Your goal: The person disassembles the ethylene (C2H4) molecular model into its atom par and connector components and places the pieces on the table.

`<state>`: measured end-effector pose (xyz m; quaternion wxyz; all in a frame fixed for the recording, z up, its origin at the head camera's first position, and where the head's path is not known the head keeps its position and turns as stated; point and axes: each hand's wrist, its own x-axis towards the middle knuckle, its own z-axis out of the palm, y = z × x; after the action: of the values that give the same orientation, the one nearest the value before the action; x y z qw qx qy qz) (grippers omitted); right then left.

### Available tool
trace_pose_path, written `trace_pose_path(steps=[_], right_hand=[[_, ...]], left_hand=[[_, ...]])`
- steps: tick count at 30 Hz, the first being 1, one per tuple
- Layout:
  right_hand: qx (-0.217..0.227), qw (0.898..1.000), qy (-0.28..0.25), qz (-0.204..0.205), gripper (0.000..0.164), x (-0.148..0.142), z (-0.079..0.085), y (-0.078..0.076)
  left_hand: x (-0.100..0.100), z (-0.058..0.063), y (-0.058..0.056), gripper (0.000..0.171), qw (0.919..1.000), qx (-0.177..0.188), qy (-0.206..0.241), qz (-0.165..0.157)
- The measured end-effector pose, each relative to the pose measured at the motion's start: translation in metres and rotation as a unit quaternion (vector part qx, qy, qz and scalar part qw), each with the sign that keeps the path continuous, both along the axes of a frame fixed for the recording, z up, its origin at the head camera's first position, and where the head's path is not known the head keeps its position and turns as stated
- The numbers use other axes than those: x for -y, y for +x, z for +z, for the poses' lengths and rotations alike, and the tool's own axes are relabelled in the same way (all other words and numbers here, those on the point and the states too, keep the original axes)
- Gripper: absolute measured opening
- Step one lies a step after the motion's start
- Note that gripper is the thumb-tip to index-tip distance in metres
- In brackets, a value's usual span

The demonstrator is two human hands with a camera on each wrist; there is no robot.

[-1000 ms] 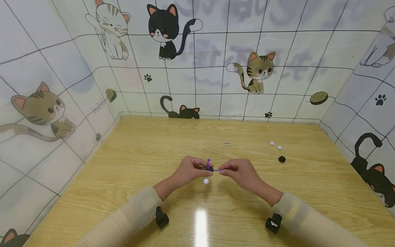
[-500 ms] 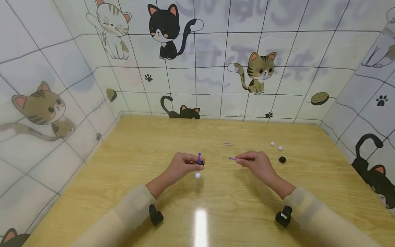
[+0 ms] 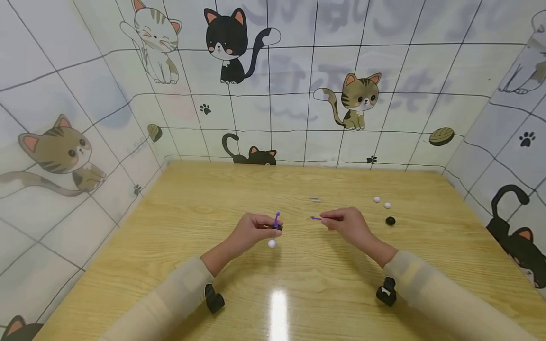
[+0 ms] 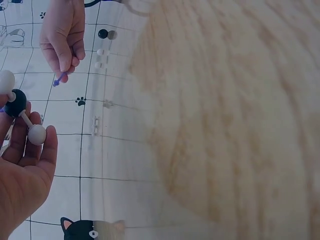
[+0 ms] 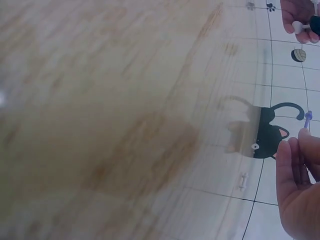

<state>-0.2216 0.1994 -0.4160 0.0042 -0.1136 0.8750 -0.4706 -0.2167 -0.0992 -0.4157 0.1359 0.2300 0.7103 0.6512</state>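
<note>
Fingers (image 4: 49, 152) of the left hand (image 3: 251, 231) are pinching a black ball (image 4: 16, 103) joined to white balls (image 4: 37, 135); the right hand (image 3: 351, 226) is pinching a purple stick (image 4: 58, 80).

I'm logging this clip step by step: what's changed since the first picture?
The left hand, holding the ball model, shifted left; the right hand went right, carrying its purple stick away from the model. Neither let go. The loose black ball and two loose white balls stayed put.
</note>
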Motion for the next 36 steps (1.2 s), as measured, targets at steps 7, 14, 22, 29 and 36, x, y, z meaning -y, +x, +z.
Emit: trace_pose_path(steps=[7, 14, 22, 29, 36], right_hand=[[0.0, 1.0, 0.0, -0.001, 0.017, 0.015, -0.005, -0.009], [0.02, 0.999, -0.023, 0.013, 0.012, 0.026, -0.012, -0.017], [0.057, 0.998, -0.019, 0.024, 0.009, 0.041, -0.015, -0.022], [0.045, 0.998, 0.022, 0.031, 0.006, 0.044, -0.019, -0.026], [0.036, 0.998, 0.048, 0.037, 0.006, 0.048, -0.017, -0.024]], left_hand=[[0.0, 0.0, 0.001, 0.028, 0.9997, -0.01, 0.021, -0.008], [-0.002, 0.0, 0.0, 0.025, 0.9993, -0.03, 0.023, -0.004], [-0.004, 0.006, 0.003, 0.021, 0.998, -0.061, -0.003, 0.018], [-0.005, 0.002, 0.001, 0.025, 0.9983, -0.05, -0.017, 0.025], [-0.005, 0.003, 0.001, 0.028, 0.999, -0.033, -0.013, 0.029]])
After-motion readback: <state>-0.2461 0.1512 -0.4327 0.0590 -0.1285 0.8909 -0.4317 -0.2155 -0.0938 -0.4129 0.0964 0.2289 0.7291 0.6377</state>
